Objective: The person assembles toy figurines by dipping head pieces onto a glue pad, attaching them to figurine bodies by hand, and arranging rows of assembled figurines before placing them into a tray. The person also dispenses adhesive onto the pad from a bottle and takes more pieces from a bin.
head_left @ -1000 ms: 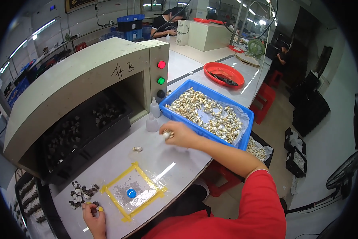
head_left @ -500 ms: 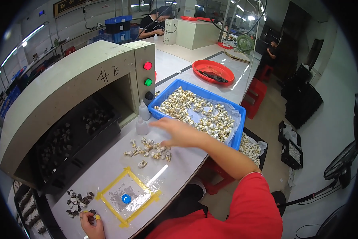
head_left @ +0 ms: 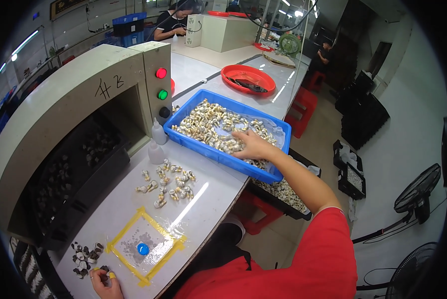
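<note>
Blue tray [head_left: 207,150]: raised rim presumably contains pale pieces [head_left: 199,121]; right hand [head_left: 257,145] inside, fingers apart. Well left of tray, left hand [head_left: 106,286] pinches dark piece [head_left: 104,268].

From the wearer's head, a wide fisheye camera looks down and forward across the desk [head_left: 218,174], near the left hand [head_left: 106,286], right hand [head_left: 255,147] and red sleeve [head_left: 328,244], reaching a far worker [head_left: 164,21]; straight edges bend toward its dark rim.
</note>
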Motion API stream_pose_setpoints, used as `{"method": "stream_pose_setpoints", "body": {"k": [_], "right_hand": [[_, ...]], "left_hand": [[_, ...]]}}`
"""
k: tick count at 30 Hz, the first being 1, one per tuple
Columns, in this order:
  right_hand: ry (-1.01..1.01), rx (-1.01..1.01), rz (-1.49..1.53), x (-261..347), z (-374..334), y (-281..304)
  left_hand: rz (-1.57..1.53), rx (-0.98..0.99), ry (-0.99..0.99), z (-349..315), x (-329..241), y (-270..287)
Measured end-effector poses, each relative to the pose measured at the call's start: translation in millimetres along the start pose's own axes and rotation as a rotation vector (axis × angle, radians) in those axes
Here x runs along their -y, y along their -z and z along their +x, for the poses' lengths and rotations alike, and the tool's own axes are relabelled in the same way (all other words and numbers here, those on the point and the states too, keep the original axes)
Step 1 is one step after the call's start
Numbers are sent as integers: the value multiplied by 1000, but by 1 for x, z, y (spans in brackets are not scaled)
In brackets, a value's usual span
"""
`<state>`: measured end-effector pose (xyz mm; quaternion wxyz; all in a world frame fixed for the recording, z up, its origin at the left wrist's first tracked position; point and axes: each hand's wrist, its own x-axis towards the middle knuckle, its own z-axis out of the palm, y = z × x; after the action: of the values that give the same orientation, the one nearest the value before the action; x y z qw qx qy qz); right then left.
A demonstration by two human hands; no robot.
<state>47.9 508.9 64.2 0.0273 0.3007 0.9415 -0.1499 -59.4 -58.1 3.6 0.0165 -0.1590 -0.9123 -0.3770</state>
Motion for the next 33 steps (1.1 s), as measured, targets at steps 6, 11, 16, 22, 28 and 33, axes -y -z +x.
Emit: {"method": "stream_pose_setpoints", "body": {"k": [6,11,16,22,28,33], "right_hand": [[170,-71,104,5,29,-19],[171,-122,25,10,39,-21],[223,-245,219,-4,45,-18],[168,-185,558,39,27,17],[581,-105,347,114,8,-21],[558,34,187,161,-5,-50]], "left_hand": [[-116,-97,-63,2,-1,-6],[-109,-97,-86,3,1,-6],[-96,-105,-88,3,-2,-6],[-82,-107,-73,1,-4,-4],[-88,-113,-61,1,-13,-4],[-56,-95,-63,1,-13,-2]]}}
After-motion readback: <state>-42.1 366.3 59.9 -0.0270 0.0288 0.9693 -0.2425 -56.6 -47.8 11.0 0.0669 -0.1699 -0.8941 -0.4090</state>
